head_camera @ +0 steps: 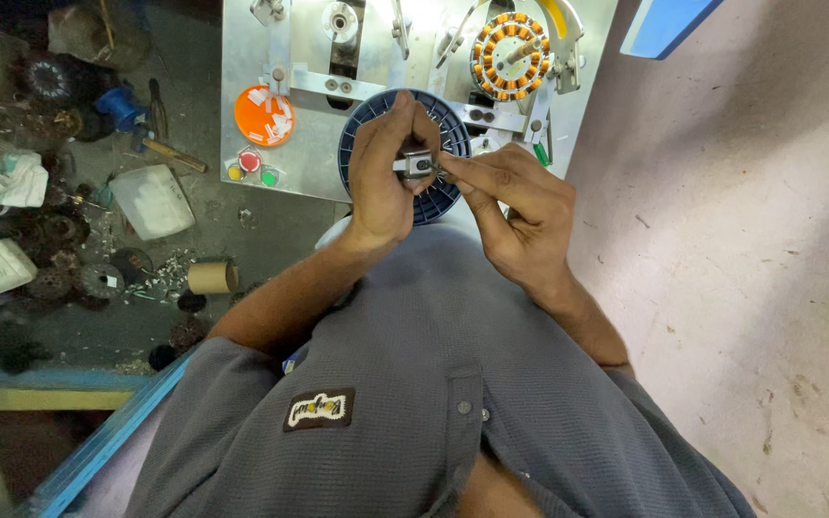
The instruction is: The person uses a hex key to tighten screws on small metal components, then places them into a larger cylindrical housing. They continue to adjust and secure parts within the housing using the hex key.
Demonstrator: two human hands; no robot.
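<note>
My left hand grips a small square metal part in front of a dark blue ribbed spool. My right hand comes in from the right, its fingertips pinching at the same metal part. Both hands are held close to my chest, above my grey shirt. Behind the spool stands a grey metal winding machine with a round stator wound in orange wire mounted at its upper right.
An orange disc and small coloured buttons sit on the machine panel. A cluttered bench at left holds a white plastic box, a cardboard tube, dark round parts and rags. A pinkish wall surface fills the right.
</note>
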